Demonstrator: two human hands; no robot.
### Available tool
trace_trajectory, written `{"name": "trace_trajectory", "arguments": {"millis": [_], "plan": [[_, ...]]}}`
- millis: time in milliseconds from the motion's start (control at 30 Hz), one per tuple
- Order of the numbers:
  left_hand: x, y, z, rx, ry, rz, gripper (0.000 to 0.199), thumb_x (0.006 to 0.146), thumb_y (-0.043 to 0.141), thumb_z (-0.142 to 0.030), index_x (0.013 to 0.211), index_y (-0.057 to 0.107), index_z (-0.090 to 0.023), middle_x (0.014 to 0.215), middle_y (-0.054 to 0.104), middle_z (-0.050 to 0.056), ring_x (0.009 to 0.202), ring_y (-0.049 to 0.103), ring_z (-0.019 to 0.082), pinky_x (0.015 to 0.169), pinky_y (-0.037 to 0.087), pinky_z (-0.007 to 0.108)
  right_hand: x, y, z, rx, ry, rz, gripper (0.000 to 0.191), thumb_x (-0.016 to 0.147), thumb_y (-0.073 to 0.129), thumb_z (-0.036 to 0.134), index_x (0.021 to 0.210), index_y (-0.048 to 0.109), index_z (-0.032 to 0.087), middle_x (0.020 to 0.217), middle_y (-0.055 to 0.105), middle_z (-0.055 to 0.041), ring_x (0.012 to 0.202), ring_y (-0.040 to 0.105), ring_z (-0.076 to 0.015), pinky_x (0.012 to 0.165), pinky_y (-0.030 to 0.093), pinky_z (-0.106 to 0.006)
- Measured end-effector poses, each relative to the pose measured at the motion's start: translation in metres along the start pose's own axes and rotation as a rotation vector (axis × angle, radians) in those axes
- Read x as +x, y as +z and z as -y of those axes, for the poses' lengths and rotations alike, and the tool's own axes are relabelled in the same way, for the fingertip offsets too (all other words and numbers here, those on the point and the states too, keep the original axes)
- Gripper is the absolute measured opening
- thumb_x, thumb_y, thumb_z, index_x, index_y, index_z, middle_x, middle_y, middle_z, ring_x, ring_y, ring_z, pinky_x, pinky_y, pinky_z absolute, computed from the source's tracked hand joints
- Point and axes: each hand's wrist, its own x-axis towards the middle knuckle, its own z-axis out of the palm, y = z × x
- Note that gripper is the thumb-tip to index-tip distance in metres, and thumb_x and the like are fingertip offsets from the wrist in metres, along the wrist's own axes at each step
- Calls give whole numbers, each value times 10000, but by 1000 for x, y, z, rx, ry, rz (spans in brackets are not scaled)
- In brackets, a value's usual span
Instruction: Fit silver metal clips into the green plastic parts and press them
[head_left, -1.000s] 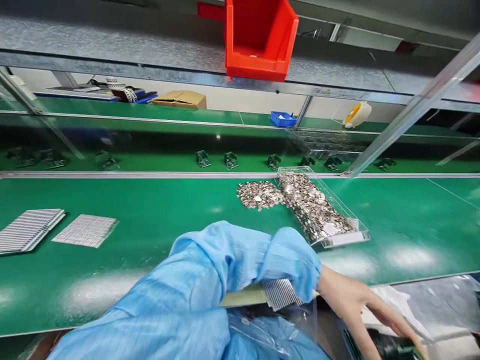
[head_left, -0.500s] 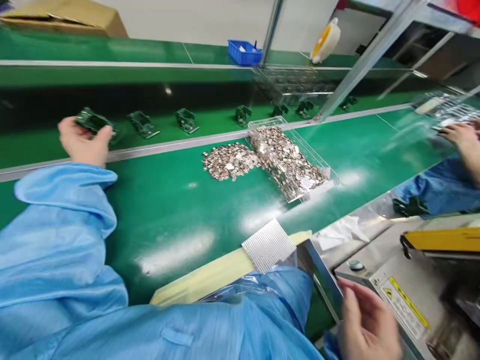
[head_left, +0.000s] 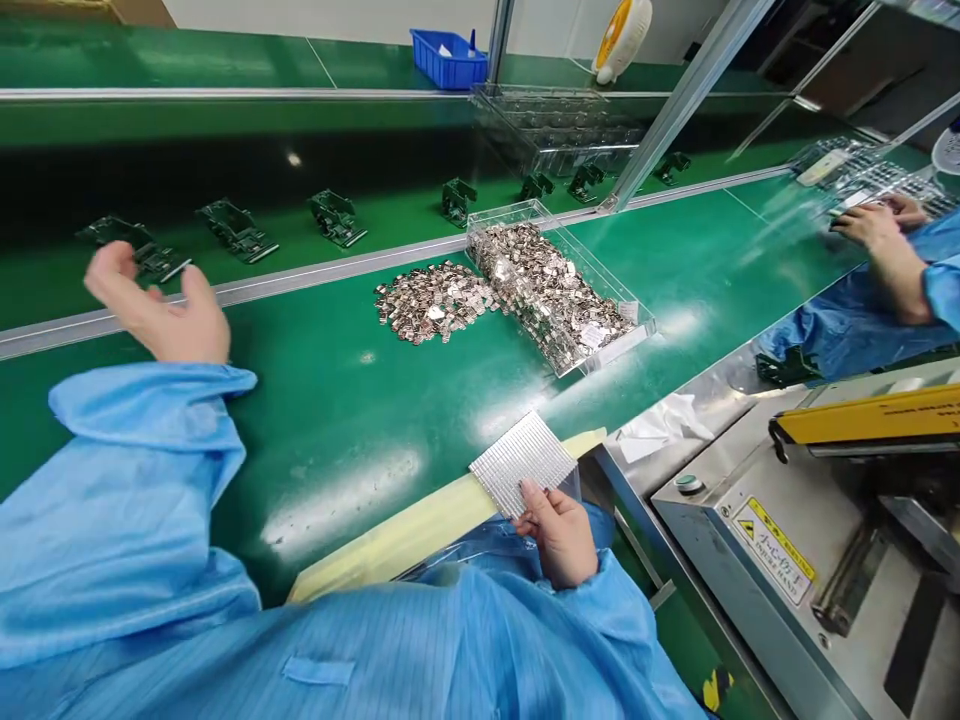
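- Head view, landmark = clear tray [head_left: 631, 345] heaped with metal pieces [head_left: 551, 275], sitting on green table [head_left: 330, 400].
- Left hand [head_left: 161, 315]: far left of tray. Fingers spread wide, thumb well off the others, nothing gripped. Nearest thing is the leftmost circuit board [head_left: 154, 258]; hand overlaps it in view, contact can't be told.
- Right hand [head_left: 564, 535]: on the near side of tray. Fingers closed in a pinch, thumb on top, on the near corner of ribbed silver sheet [head_left: 517, 462].
- Ribbed silver sheet: on the near side of tray, apart from it, over the pale yellow strip [head_left: 390, 540] along the table edge.
- Loose metal pieces [head_left: 431, 303]: spread pile directly left of tray, running up to its side.
- Other green boards [head_left: 336, 218]: spaced row beyond the metal rail [head_left: 330, 262], from left of tray to past its far end. Leftmost board belongs to the same row.
- Blue bin [head_left: 448, 62]: beyond tray, back left, small items inside.
- Crumpled white paper [head_left: 664, 428]: near right of tray, beside machine [head_left: 720, 530] with yellow warning label [head_left: 772, 550].
- Co-worker's hands [head_left: 874, 228]: far right of tray, at clear trays there; grip too small to tell.
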Motion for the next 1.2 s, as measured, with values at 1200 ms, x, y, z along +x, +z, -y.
{"name": "trace_trajectory", "arguments": {"millis": [1200], "plan": [[-288, -92, -133, -567, -991, 1304, 502, 723, 735, -564, 902, 615, -111, 838, 703, 73, 566, 591, 60, 508, 430, 158, -18, 0, -28, 136, 20, 429, 402, 710, 792, 528, 671, 658, 151, 540, 603, -12, 490, 509, -112, 500, 394, -238]]}}
